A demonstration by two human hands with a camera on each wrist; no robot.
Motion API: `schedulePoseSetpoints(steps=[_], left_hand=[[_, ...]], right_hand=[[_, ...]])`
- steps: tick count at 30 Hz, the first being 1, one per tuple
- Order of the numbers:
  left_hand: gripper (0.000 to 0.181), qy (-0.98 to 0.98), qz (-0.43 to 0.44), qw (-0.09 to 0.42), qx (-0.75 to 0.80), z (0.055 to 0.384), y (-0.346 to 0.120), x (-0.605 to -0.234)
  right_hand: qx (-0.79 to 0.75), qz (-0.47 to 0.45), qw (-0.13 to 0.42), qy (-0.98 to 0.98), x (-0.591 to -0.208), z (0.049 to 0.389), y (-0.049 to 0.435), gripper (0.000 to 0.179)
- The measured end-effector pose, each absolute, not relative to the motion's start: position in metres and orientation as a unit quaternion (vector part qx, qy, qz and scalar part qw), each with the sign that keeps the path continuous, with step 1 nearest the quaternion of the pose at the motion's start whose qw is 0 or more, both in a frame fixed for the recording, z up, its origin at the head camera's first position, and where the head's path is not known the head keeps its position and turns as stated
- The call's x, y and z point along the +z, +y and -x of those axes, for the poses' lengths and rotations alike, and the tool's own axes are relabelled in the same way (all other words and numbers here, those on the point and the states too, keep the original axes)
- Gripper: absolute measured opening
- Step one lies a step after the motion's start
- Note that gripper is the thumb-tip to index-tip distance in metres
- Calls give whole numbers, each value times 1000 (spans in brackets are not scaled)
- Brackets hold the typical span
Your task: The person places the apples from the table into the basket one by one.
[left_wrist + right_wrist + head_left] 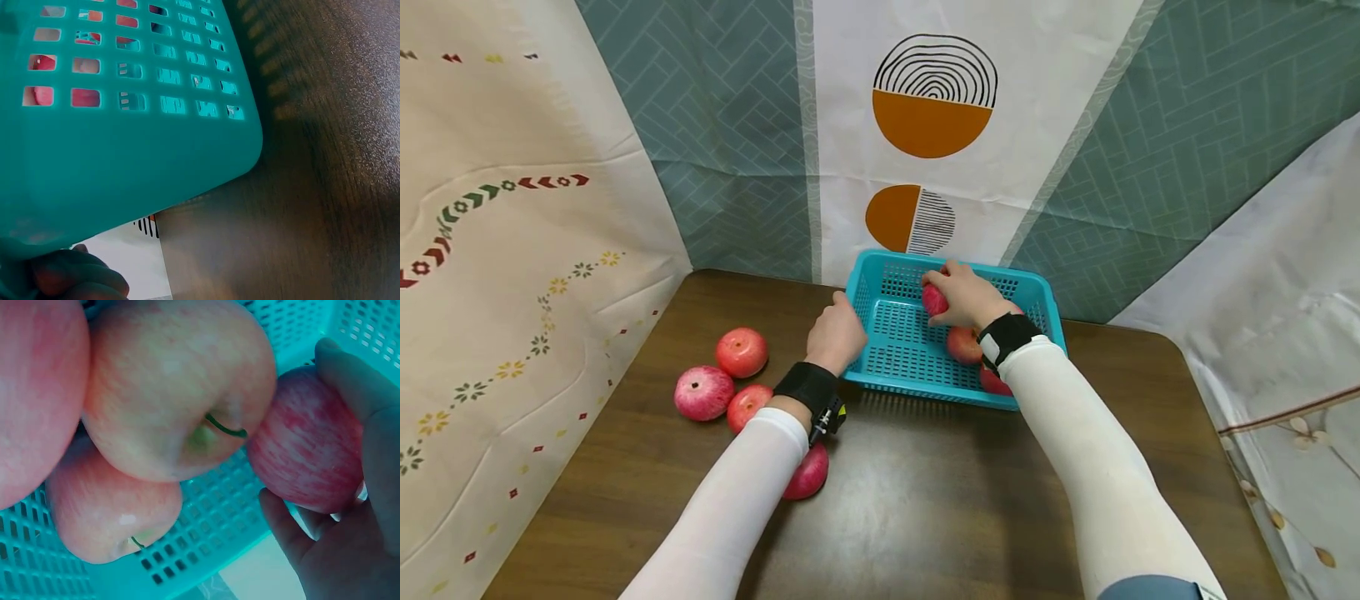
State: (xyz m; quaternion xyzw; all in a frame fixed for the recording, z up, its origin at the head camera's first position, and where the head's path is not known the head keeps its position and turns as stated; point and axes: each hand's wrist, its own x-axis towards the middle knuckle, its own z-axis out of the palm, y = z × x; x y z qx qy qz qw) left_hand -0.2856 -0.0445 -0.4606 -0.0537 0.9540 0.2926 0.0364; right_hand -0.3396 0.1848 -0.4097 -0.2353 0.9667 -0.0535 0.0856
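Observation:
A turquoise plastic basket [925, 391] with perforated walls stands at the back of the table. At its left side, my left hand [837, 336] grips the rim, and the left wrist view shows its curled fingers [81, 275] by the rim. Inside the basket, my right hand [966, 298] holds a red streaked apple [306, 440] between thumb and fingers. Close beside it in the right wrist view lie a yellowish-red apple [175, 387] with a green stem, a smaller pink apple [112, 506] and another pink apple [37, 394] cut off by the frame.
Left of the basket, several red fruits lie on the brown wooden table [895, 517]: a bright one [742, 352], a streaked one [703, 393], one [748, 404] near the left wrist, and a dark red apple [808, 473] partly under the left forearm. Patterned cloths [737, 167] hang behind.

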Motion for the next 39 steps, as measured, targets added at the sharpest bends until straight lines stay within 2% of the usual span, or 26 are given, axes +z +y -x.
schedulePoseSetpoints(steps=[16, 39], left_hand=[[50, 956, 45, 30, 288, 286, -40, -455], [49, 955, 50, 33, 291, 287, -46, -462]], right_hand=[[58, 279, 55, 957, -433, 346, 188, 68], [77, 276, 72, 955, -449, 348, 182, 76]])
